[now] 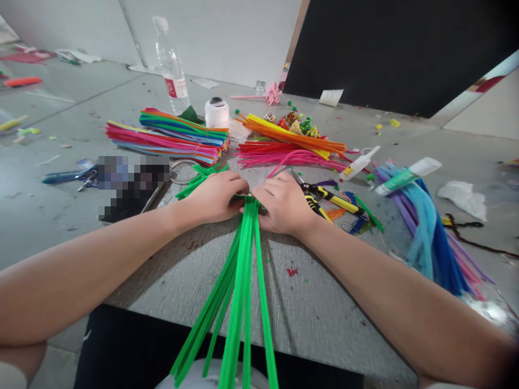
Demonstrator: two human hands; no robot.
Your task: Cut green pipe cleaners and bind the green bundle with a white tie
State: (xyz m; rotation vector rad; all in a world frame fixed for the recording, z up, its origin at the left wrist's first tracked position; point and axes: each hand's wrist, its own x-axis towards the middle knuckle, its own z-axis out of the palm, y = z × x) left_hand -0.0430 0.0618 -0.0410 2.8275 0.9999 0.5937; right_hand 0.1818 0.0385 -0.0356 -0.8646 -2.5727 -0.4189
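Observation:
Several long green pipe cleaners hang toward me from between my two hands, fanned out past the table's front edge. Their upper ends are pinched by my left hand, whose fingers are curled at the top of the bunch. On the other side my right hand is closed on the same top ends, its fingers nearly touching the left ones. My fingers partly hide how the ends are joined. Behind my left hand lie short green pipe cleaner pieces. Yellow-and-black pliers rest just right of my right hand.
Bundles of multicoloured pipe cleaners and orange and red ones lie behind my hands. A water bottle and a white thread spool stand farther back. At right are blue pipe cleaners and a glue tube.

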